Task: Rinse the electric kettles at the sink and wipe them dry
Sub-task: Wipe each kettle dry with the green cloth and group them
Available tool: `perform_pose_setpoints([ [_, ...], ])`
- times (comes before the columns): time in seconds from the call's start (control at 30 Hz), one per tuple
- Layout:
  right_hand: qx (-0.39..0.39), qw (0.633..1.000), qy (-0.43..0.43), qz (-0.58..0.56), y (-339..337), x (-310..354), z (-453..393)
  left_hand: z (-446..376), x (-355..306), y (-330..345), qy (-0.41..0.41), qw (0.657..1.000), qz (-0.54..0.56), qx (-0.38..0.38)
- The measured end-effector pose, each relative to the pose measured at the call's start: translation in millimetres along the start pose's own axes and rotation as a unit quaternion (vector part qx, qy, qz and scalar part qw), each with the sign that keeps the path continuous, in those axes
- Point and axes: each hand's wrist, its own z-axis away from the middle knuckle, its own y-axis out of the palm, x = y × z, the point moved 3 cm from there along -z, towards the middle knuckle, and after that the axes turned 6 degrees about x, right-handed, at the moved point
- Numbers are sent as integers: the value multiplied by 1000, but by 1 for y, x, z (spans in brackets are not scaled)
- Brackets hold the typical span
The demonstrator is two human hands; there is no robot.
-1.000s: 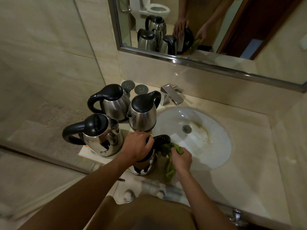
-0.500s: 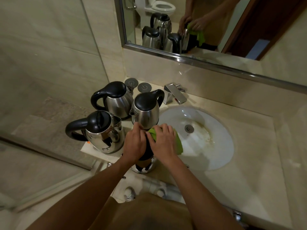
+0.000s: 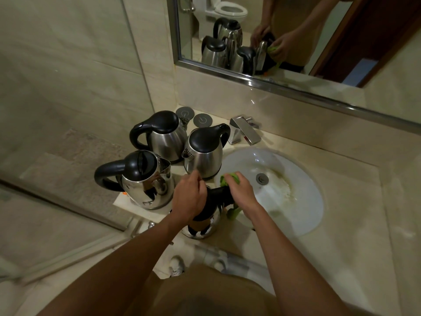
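so the kettle (image 3: 204, 221) being worked on stands on the counter (image 3: 355, 224) at the near left rim of the sink (image 3: 303, 201). left hand (image 3: 190, 200) is on its black top, fingers curled over it. right hand (image 3: 241, 192) has a green cloth (image 3: 227, 180) bunched in its fingers and is pressing it on the black handle, with a tail of cloth hanging down beside the steel body. three more kettles stand upright just left of the sink: a shiny one (image 3: 145, 179) nearest the edge, one at the back (image 3: 163, 135), one by the tap (image 3: 205, 149). two round grey discs (image 3: 193, 117) lie behind them, and the tap (image 3: 245, 131) is right there too
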Motion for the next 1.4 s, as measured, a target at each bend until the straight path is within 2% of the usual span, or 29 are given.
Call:
perform_pose_setpoints([
  [0.23, -47, 999, -20, 1, 4, -19, 19, -10, -3, -6, 118, 987, -56, 89],
  [0.4, -46, 999, -12, -23, 5, -35, 38, -17, -12, -13, 221, 951, -100, 193],
  [0.47, -36, 999, -5, -27, 5, -40, 41, -20, -13, -12, 252, 939, -110, 205],
  [0.53, -27, 999, -2, -30, 4, -43, 41, -22, -10, -11, 257, 944, -114, 176],
  [0.63, 6, 999, -2, -35, 4, -42, 39, -18, -3, -11, 184, 972, -119, 88],
  [0.73, 74, 997, -3, -24, 4, -35, 35, -10, -2, -3, 53, 993, -97, 35],
  [0.83, 144, 989, -19, 7, 0, -19, 25, -11, 5, 2, -91, 996, 25, 0],
  [0.87, 158, 987, -30, 19, 0, -12, 21, -12, 6, 2, -116, 991, 68, -14],
  [0.97, 168, 983, -63, 46, 8, 3, 6, -8, 5, -1, -108, 986, 116, -46],
  [1.2, 172, 984, -37, 28, 37, 14, -24, -5, 4, 0, -106, 983, 130, -77],
  [1.4, 212, 977, 14, -13, 28, -4, -19, -3, 5, -2, -117, 982, 104, -103],
])
